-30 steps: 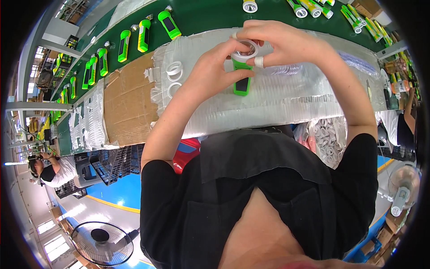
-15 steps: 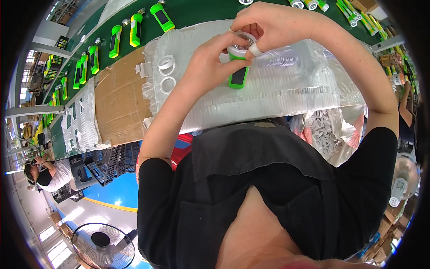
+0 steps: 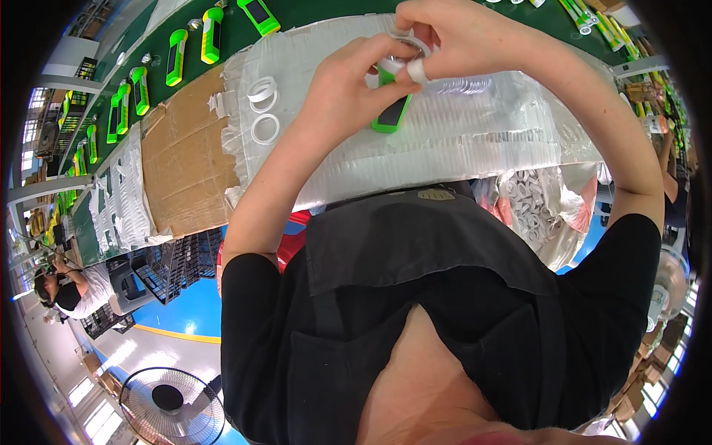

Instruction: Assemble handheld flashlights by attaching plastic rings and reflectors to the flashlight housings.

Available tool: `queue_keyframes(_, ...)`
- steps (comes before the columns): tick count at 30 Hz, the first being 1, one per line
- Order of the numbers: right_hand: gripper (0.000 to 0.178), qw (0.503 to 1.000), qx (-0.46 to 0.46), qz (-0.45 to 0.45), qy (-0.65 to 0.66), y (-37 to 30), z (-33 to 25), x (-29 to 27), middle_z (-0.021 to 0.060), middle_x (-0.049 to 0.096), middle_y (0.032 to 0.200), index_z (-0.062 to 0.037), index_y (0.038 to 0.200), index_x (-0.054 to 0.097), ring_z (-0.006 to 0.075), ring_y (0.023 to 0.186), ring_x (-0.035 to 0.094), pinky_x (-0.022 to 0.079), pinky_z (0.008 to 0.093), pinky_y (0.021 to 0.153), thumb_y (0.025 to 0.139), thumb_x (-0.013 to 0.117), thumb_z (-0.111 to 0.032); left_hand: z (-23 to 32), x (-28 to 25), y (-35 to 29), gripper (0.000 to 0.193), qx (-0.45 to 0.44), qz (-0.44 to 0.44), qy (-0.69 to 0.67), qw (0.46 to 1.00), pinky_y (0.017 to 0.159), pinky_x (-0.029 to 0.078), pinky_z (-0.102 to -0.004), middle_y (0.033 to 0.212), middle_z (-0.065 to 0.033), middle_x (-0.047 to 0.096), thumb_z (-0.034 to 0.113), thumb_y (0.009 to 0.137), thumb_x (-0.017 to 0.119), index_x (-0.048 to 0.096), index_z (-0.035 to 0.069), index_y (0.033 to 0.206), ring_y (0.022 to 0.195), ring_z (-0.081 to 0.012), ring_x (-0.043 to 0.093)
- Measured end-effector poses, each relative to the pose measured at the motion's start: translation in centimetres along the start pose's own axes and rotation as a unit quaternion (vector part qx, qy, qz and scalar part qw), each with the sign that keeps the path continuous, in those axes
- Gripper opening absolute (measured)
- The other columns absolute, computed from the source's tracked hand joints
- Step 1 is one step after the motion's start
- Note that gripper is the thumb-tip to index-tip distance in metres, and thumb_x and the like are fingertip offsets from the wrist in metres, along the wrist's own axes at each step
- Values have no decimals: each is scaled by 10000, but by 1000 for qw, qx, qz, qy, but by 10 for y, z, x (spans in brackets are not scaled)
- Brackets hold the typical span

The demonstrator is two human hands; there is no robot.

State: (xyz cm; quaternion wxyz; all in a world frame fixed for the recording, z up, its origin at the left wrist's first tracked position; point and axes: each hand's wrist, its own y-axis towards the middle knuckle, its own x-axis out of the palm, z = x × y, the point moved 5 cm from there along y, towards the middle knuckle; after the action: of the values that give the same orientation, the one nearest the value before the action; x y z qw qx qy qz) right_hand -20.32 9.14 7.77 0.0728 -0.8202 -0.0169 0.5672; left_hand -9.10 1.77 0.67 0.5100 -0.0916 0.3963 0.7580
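Green torch leans more vs. earlier; L hand & R hand fingers grip its white rim, partly hidden; R hand cut off up top.

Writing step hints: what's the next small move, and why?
Probably a light twist of the white ring: the left hand and right hand both have fingers at it, on the head of the green flashlight, and they partly hide how it sits.

black short sleeves | V-shaped neckline | dark front flap | white thumb band
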Motion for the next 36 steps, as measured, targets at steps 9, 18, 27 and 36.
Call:
queue_keyframes(9,631,996,83,26,-9,-7,10,0,262,650,949,85,1057,600,370,870,648,502,432,721,758,706,-461,-14,8,7,369,-4,26,-27,999,660,505,-327,896,-35,671,178,705,827,634,124,1014,786,-226,632)
queue_keyframes(18,668,991,100,16,-92,1,7,5,213,651,824,16,901,636,362,787,643,499,418,666,685,710,-612,-10,6,5,348,4,45,8,999,649,500,-323,882,-24,669,181,699,837,651,144,991,777,-216,629)
queue_keyframes(27,701,980,174,-21,-93,0,9,2,234,658,915,40,956,643,360,837,646,505,404,696,717,717,-615,-15,4,4,359,-11,46,-10,999,636,495,-322,848,-34,652,185,693,839,637,127,984,765,-209,624)
queue_keyframes(36,474,986,50,159,-23,2,30,30,77,522,672,-7,815,568,190,626,518,412,324,557,769,758,-439,-13,9,2,368,-26,26,8,999,675,480,-278,932,5,687,168,730,827,652,106,1047,790,-150,609)
